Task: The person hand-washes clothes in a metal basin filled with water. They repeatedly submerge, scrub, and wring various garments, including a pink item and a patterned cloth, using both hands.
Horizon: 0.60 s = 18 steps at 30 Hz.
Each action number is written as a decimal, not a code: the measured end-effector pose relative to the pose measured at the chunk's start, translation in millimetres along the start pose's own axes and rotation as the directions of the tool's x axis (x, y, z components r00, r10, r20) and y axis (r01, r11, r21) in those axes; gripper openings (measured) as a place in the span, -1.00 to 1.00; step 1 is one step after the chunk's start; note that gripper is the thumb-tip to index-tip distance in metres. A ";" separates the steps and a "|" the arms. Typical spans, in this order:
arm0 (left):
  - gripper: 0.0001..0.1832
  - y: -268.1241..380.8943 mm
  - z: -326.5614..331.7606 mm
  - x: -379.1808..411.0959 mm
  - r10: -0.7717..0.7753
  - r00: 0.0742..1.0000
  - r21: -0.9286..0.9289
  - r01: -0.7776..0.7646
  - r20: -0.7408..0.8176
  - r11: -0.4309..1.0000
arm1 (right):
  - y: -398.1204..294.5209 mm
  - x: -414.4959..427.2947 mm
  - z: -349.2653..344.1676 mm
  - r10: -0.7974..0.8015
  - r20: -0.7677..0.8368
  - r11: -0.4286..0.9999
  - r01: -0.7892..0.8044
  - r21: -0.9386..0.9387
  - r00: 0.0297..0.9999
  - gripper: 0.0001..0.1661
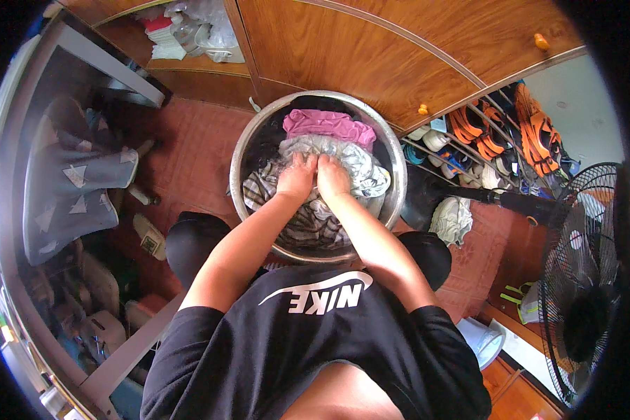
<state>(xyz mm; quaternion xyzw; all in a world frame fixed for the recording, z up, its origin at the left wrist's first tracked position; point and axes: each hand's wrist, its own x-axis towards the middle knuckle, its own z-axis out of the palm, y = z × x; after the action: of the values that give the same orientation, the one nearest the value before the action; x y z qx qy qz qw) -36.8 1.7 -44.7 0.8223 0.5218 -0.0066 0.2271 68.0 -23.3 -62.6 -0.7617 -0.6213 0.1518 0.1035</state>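
A round metal basin [400, 173] stands between my knees, holding several wet-looking garments. My left hand [297, 176] and my right hand [332, 176] lie side by side on the clothes near the basin's middle, fingertips down on a pale grey and white patterned cloth [362, 165]. Whether the fingers grip the fabric is hidden. A pink garment [328, 126] lies beyond them along the far side. Plaid cloth [315, 226] spreads below my wrists and to their left. Dark fabric or dark water shows at the basin's left.
Wooden cabinet doors [378, 52] rise just past the basin. A shoe rack [472, 149] with several shoes stands at the right, near a black fan [583, 283] and a crumpled white cloth [451, 220]. A slipper [149, 236] lies on the red floor at the left.
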 end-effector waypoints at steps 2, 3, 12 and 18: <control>-0.65 -11.1 1.1 1.7 0.034 0.994 -0.174 -0.052 -0.102 0.983 | 3.0 -2.3 -9.8 0.104 -0.127 0.944 -0.057 0.326 0.986 -0.84; -0.64 -15.9 -0.2 -0.2 0.044 0.988 -0.257 -0.082 -0.148 0.963 | 6.3 -4.3 -13.4 0.170 -0.170 0.874 -0.069 0.481 0.971 -0.83; -0.78 60.1 -47.8 -42.4 0.005 0.902 -0.661 -0.321 -0.432 0.678 | 30.0 -6.0 19.0 -0.113 0.384 -0.621 -0.367 0.692 0.916 -0.63; -0.56 50.5 -36.6 -21.2 -0.007 0.907 -0.402 -0.180 -0.420 0.898 | -21.9 -31.4 -15.6 0.191 0.577 -0.583 -0.381 0.718 0.794 -0.65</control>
<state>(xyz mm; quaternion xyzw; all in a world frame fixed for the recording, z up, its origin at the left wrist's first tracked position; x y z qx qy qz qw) -11.2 -20.3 11.9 0.7570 0.5082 0.2925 0.2884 47.9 -49.0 -37.2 -0.4468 0.0795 0.6617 0.5968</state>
